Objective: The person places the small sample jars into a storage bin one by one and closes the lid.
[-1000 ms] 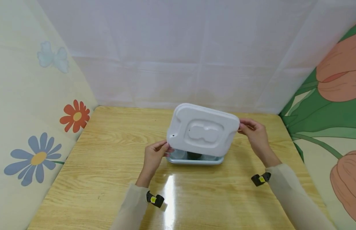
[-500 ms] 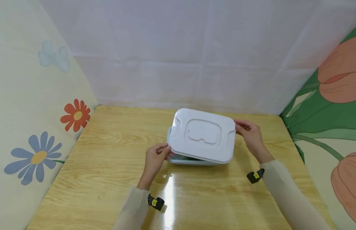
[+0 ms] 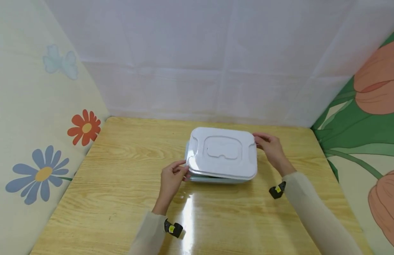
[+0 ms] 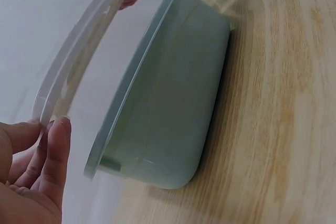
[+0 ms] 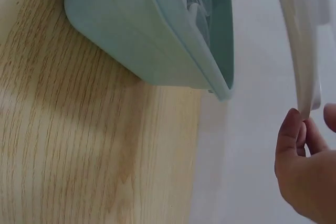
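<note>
White rectangular lid (image 3: 223,154) with a moulded recess on top, held level just above a pale blue-green plastic box (image 3: 216,179) at the middle of a light wooden table (image 3: 120,184). Left hand (image 3: 172,177) at the lid's left edge, fingers curled and pinching the rim; right hand (image 3: 269,147) at the lid's right edge, fingertips gripping the rim likewise. Seen from the left wrist: lid (image 4: 79,66) clear of the box (image 4: 173,103), a gap between the two rims, fingers (image 4: 50,161) on the lid's edge. Seen from the right wrist: same gap between lid (image 5: 302,40) and box (image 5: 152,40), clear rounded shapes and something dark inside the box, too hidden to identify. Cream sleeves on both forearms. Flower-printed panels at left and right, plain white sheet behind.
</note>
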A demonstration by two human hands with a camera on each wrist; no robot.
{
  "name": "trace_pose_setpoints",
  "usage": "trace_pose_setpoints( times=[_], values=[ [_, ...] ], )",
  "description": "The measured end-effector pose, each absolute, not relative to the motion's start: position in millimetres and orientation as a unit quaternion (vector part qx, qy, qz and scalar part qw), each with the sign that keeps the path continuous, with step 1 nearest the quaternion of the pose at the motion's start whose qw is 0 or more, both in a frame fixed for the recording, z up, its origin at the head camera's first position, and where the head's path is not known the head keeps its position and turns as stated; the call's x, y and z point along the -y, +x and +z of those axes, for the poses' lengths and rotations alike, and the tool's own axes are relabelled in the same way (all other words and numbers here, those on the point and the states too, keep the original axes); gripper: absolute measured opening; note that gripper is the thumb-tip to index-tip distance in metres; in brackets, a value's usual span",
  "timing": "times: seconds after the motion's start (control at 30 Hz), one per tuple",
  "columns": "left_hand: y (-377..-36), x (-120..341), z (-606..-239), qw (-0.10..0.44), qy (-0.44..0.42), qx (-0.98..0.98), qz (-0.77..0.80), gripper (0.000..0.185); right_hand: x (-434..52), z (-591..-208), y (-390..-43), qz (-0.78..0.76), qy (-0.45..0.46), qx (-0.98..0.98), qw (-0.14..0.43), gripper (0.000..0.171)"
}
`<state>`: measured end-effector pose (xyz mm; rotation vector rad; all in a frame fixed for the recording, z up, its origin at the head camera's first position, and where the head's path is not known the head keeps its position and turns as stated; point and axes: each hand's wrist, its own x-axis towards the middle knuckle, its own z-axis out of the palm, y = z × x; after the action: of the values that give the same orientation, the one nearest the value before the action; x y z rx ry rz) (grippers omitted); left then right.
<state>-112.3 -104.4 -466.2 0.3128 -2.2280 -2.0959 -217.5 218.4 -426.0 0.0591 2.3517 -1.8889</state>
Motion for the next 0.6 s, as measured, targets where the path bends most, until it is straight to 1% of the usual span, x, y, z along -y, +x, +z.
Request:
trace_pose_setpoints(
  times=[0.23,0.4,0.6],
  values=[
    [-108.1,103.7,-467.3,0.023,0.116,0.722,-0.682,0.031,-214.7,-430.9,-223.4,-0.584,0.032,-0.805,0.102,0.044],
    [-106.5,101.5,-471.5,0.019,0.121,0.719,-0.684,0.035,-214.3,-434.3,-224.1,-0.572,0.031,-0.813,0.105,0.042],
    [-104.6,100.1,-474.9,0.023,0.121,0.721,-0.682,0.036,-212.6,-439.6,-225.6,-0.568,0.037,-0.815,0.113,0.041]
  ],
)
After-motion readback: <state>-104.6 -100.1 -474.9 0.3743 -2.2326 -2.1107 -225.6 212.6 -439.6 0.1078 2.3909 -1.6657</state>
